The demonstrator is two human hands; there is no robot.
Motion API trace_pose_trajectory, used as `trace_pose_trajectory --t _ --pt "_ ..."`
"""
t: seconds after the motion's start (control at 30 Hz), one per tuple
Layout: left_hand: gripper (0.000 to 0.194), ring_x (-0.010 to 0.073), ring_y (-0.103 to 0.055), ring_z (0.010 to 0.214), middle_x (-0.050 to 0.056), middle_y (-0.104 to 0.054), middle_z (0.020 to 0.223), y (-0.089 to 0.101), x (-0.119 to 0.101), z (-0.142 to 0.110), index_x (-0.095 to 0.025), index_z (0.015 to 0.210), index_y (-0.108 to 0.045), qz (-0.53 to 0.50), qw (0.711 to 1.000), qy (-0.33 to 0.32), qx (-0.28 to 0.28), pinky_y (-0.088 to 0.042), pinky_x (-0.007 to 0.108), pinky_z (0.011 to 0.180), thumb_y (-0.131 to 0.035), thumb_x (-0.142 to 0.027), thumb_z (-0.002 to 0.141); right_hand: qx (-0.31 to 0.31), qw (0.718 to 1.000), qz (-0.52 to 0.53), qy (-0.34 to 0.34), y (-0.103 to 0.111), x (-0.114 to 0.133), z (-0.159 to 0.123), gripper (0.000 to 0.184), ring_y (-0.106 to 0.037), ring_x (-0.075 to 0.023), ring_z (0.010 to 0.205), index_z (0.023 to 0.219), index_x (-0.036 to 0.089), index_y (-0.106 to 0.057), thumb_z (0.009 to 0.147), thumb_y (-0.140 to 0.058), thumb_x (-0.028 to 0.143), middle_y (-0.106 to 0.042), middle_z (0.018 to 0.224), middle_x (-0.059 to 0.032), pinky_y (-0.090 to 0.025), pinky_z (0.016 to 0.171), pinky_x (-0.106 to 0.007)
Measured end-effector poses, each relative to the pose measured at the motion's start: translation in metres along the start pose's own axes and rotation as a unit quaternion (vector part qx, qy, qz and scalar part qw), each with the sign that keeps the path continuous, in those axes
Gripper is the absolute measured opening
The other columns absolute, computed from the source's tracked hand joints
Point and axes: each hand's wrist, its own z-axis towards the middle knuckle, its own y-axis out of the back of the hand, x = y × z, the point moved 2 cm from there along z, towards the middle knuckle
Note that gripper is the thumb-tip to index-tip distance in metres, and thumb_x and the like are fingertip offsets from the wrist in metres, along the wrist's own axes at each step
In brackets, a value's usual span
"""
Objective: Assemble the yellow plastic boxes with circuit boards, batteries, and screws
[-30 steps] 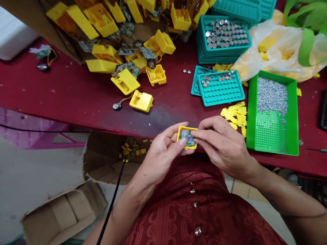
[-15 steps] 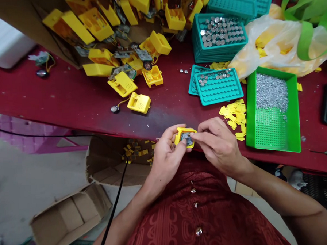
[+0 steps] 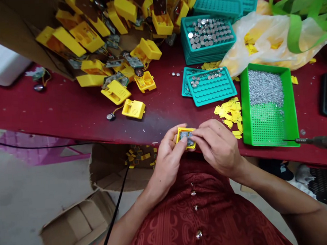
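My left hand (image 3: 169,151) is closed around a small yellow plastic case (image 3: 190,129), held over the table's front edge with its inside facing up. Inside the case lies a grey-green circuit board (image 3: 184,138), and my left thumb presses on it. My right hand (image 3: 218,145) is closed in a pinch at the right side of the board. Whatever is between its fingertips is hidden. Nearest to my right hand is a pile of small flat yellow covers (image 3: 229,111) on the table.
A green tray (image 3: 294,112) of small metal screws stands at right, with a screwdriver (image 3: 318,141) reaching over its front corner. Teal trays (image 3: 211,94) with button cells lie mid-table. Yellow cases (image 3: 134,108) with wired boards heap at left. A cardboard box (image 3: 111,180) stands below the edge.
The view has shifted, so the table things appear further left. The screwdriver has come further into view over the green tray's corner. Both hands stay on the yellow case, which now looks flatter to the camera.
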Motion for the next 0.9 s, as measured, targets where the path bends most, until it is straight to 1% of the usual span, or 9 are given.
trace_pose_trajectory --t 0.13,0.27,0.4,0.47,0.53,0.63,0.7,0.8,0.9 --pt "0.034 0.0131 -0.060 0.086 0.006 -0.065 0.114 0.0002 0.0004 -0.0007 -0.019 0.120 -0.059 0.079 0.996 -0.019 -0.024 -0.050 0.026 0.077 -0.065 -0.030 0.088 0.021 0.999 -0.029 0.013 -0.0001 -0.0001 0.0024 0.016 -0.058 -0.0183 0.075 0.081 0.009 -0.065 0.093 -0.055 0.012 -0.063 0.078 -0.0099 -0.053 0.068 -0.033" --pt "0.028 0.0142 -0.059 0.082 0.006 -0.065 0.107 -0.0038 -0.0037 -0.0007 -0.018 0.114 -0.060 0.136 0.989 -0.028 -0.045 -0.049 0.026 0.070 -0.061 -0.033 0.090 0.028 0.999 -0.014 0.008 -0.0022 0.0014 0.0012 0.017 -0.057 -0.0172 0.074 0.080 0.009 -0.064 0.093 -0.053 0.011 -0.063 0.077 -0.0090 -0.053 0.067 -0.032" --pt "0.023 0.0157 -0.060 0.085 0.005 -0.067 0.102 -0.0044 -0.0078 0.0001 -0.018 0.108 -0.063 0.178 0.981 -0.048 -0.062 -0.048 0.027 0.074 -0.059 -0.031 0.090 0.019 1.000 -0.012 -0.018 -0.0067 0.0028 -0.0037 0.018 -0.057 -0.0163 0.074 0.080 0.011 -0.062 0.095 -0.052 0.013 -0.063 0.075 -0.0079 -0.051 0.067 -0.031" --pt "0.021 0.0155 -0.060 0.086 0.005 -0.066 0.102 -0.0029 -0.0075 0.0006 -0.018 0.107 -0.063 0.178 0.981 -0.048 -0.060 -0.048 0.026 0.075 -0.059 -0.030 0.090 0.012 1.000 -0.017 -0.019 -0.0077 0.0036 -0.0052 0.018 -0.056 -0.0164 0.075 0.081 0.012 -0.062 0.095 -0.051 0.013 -0.063 0.076 -0.0080 -0.050 0.067 -0.031" --pt "0.022 0.0145 -0.059 0.083 0.004 -0.066 0.101 -0.0016 -0.0058 0.0011 -0.018 0.108 -0.062 0.152 0.987 -0.038 -0.044 -0.048 0.026 0.073 -0.059 -0.031 0.091 0.013 1.000 -0.020 -0.020 -0.0074 0.0038 -0.0052 0.017 -0.057 -0.0167 0.076 0.083 0.012 -0.062 0.096 -0.050 0.014 -0.064 0.078 -0.0086 -0.050 0.068 -0.031" --pt "0.029 0.0136 -0.058 0.080 0.004 -0.064 0.104 -0.0019 -0.0019 0.0012 -0.019 0.115 -0.059 0.090 0.996 -0.005 -0.010 -0.049 0.025 0.071 -0.059 -0.035 0.092 0.021 0.999 -0.024 -0.026 -0.0056 0.0034 -0.0037 0.019 -0.057 -0.0173 0.077 0.084 0.012 -0.062 0.097 -0.049 0.015 -0.064 0.079 -0.0095 -0.050 0.069 -0.032" --pt "0.033 0.0138 -0.058 0.082 0.006 -0.064 0.108 -0.0026 -0.0005 0.0008 -0.018 0.120 -0.057 0.075 0.997 0.009 -0.006 -0.050 0.025 0.070 -0.059 -0.036 0.092 0.021 0.999 -0.028 -0.027 -0.0047 0.0031 -0.0031 0.019 -0.057 -0.0174 0.076 0.082 0.011 -0.062 0.096 -0.050 0.015 -0.063 0.078 -0.0096 -0.050 0.068 -0.032" --pt "0.036 0.0144 -0.060 0.085 0.008 -0.064 0.114 -0.0026 -0.0017 -0.0005 -0.017 0.123 -0.055 0.103 0.995 0.003 -0.013 -0.050 0.025 0.071 -0.059 -0.034 0.092 0.018 0.999 -0.022 -0.025 -0.0050 0.0025 -0.0040 0.018 -0.057 -0.0172 0.077 0.083 0.012 -0.061 0.097 -0.050 0.015 -0.063 0.079 -0.0091 -0.050 0.069 -0.032" --pt "0.034 0.0162 -0.062 0.094 0.008 -0.065 0.118 -0.0011 -0.0052 -0.0024 -0.017 0.124 -0.056 0.154 0.988 -0.023 -0.017 -0.050 0.028 0.080 -0.058 -0.029 0.092 0.010 1.000 0.005 -0.010 -0.0063 0.0010 -0.0058 0.016 -0.056 -0.0163 0.078 0.085 0.014 -0.060 0.096 -0.050 0.014 -0.063 0.080 -0.0076 -0.051 0.070 -0.031"
